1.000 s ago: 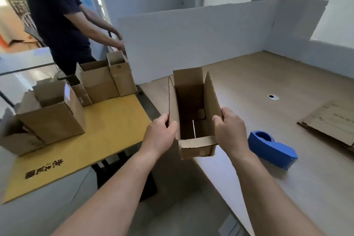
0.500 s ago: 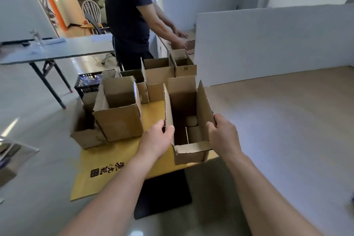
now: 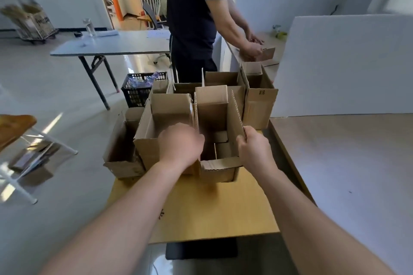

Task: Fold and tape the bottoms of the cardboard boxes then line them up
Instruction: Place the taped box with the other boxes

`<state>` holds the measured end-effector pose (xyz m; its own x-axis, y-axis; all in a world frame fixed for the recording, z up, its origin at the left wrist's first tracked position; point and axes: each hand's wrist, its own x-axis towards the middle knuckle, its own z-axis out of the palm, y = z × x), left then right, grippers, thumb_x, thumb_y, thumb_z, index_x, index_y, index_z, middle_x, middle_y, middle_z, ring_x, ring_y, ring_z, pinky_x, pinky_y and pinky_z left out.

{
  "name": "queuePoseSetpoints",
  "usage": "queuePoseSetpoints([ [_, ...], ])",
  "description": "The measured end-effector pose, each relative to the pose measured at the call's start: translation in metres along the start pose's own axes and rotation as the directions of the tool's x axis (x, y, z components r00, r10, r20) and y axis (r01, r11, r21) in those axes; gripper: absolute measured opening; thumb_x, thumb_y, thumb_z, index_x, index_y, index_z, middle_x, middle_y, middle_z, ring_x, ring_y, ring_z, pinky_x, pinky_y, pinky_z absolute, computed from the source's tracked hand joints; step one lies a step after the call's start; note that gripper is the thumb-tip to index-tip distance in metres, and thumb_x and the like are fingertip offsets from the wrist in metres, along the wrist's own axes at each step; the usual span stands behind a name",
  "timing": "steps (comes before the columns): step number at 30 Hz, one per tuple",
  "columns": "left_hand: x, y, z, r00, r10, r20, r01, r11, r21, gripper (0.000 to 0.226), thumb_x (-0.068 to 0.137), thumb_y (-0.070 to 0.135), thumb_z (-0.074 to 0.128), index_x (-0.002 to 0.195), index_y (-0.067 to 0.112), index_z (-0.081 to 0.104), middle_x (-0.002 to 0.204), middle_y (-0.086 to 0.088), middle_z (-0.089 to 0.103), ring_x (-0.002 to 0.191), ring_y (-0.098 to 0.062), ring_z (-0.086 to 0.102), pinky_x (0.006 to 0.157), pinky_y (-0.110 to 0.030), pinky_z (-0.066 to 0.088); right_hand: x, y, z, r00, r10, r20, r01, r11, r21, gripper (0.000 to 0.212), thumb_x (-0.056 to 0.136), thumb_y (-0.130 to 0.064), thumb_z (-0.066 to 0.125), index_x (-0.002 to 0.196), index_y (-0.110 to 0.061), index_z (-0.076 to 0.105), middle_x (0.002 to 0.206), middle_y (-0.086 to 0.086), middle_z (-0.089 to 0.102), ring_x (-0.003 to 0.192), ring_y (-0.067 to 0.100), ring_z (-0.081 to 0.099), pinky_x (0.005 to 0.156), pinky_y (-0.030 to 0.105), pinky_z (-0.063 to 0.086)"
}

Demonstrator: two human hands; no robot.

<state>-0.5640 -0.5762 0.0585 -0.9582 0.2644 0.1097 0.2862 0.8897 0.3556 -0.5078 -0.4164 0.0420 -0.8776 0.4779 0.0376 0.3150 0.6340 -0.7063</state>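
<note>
Behind blurred left hand (image 3: 180, 144), box (image 3: 218, 169) edge.

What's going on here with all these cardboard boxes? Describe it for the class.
A person holds an open cardboard box by its side walls: the right hand grips the right wall, and the left hand, blurred, is at the left one. The box is low at the yellow table, hard against other open boxes; whether it has landed is unclear. Behind, a second person in a dark shirt works on another box at a counter.
</note>
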Motion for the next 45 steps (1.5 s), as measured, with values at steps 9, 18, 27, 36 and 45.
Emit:
queuePoseSetpoints([
  [9, 0.041, -0.011, 0.017, 0.989, -0.130, 0.073, 0.134, 0.990, -0.044, 0.038, 0.099, 0.034, 0.042, 0.134, 0.021, 0.049, 0.133, -0.002, 0.054, 0.121, -0.022, 0.049, 0.103, -0.039, 0.034, 0.054, 0.001, 0.035, 0.988, 0.021, 0.155, -0.020, 1.000, -0.009, 0.024, 0.100, -0.026, 0.037, 0.100, -0.010, 0.054, 0.088, 0.009, 0.060, 0.084, 0.030, 0.058, 0.078, 0.048, 0.051],
  [18, 0.039, -0.008, 0.022, 0.995, -0.093, 0.044, 0.095, 0.994, -0.044, 0.044, 0.098, 0.033, 0.044, 0.140, 0.017, 0.040, 0.133, -0.003, 0.056, 0.123, -0.021, 0.050, 0.105, -0.037, 0.035, 0.051, 0.008, 0.032, 0.975, -0.004, 0.223, 0.026, 0.995, -0.098, 0.058, 0.099, -0.043, 0.042, 0.146, -0.013, 0.030, 0.138, 0.008, 0.050, 0.123, 0.025, 0.050, 0.098, 0.037, 0.046],
  [27, 0.001, 0.014, 0.015, 0.979, 0.113, -0.171, -0.152, 0.960, -0.235, 0.039, 0.096, 0.025, 0.049, 0.133, 0.012, 0.054, 0.143, -0.006, 0.044, 0.132, -0.019, 0.040, 0.102, -0.030, 0.040, 0.004, 0.002, -0.008, 0.998, -0.012, 0.066, 0.025, 0.981, -0.191, 0.038, 0.097, -0.031, 0.052, 0.133, -0.019, 0.051, 0.129, -0.001, 0.057, 0.114, 0.016, 0.056, 0.091, 0.028, 0.049],
  [36, -0.057, 0.070, 0.055, 0.889, 0.457, 0.021, -0.450, 0.883, -0.134, 0.032, 0.098, 0.034, 0.044, 0.122, 0.019, 0.059, 0.118, 0.001, 0.060, 0.107, -0.014, 0.055, 0.079, -0.024, 0.045, -0.097, 0.056, -0.062, 0.989, 0.085, -0.123, -0.131, 0.890, -0.437, 0.023, 0.098, -0.030, 0.042, 0.108, -0.020, 0.060, 0.102, -0.002, 0.060, 0.086, 0.015, 0.057, 0.078, 0.031, 0.051],
  [45, -0.113, 0.157, 0.085, 0.733, 0.670, 0.120, -0.645, 0.740, -0.191, 0.037, 0.097, 0.040, 0.043, 0.128, 0.022, 0.054, 0.122, 0.003, 0.059, 0.108, -0.013, 0.055, 0.075, -0.022, 0.046, -0.191, 0.123, -0.137, 0.889, 0.343, -0.302, -0.449, 0.783, -0.431, 0.033, 0.098, -0.030, 0.038, 0.125, -0.020, 0.054, 0.124, -0.001, 0.056, 0.111, 0.022, 0.055, 0.087, 0.031, 0.042],
])
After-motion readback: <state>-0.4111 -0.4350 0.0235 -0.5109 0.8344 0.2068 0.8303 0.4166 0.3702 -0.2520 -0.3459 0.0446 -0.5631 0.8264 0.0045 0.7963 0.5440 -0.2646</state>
